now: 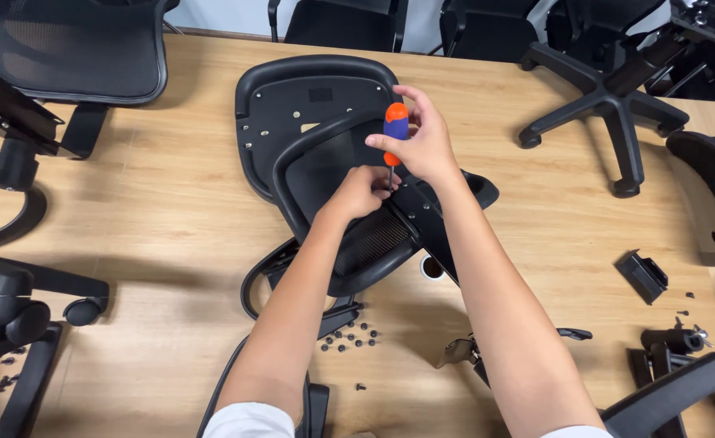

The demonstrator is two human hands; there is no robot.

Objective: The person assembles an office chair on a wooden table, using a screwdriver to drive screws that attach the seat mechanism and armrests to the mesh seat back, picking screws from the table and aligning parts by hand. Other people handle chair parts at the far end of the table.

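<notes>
The right hand is closed around the orange and purple handle of a screwdriver, holding it upright with the shaft pointing down at the black bracket of a chair's mesh backrest. The left hand sits just below, its fingers curled tight at the tip of the shaft, touching the bracket; what they pinch there is too small to tell. The backrest lies across the upturned black seat pan in the middle of the wooden table, and both forearms reach up to it from the bottom edge of the view.

A cluster of small black screws lies on the table between the forearms. A five-legged chair base stands at the upper right, another mesh seat at the upper left, and a caster rests near the left edge. A small black plastic part lies well apart to the right.
</notes>
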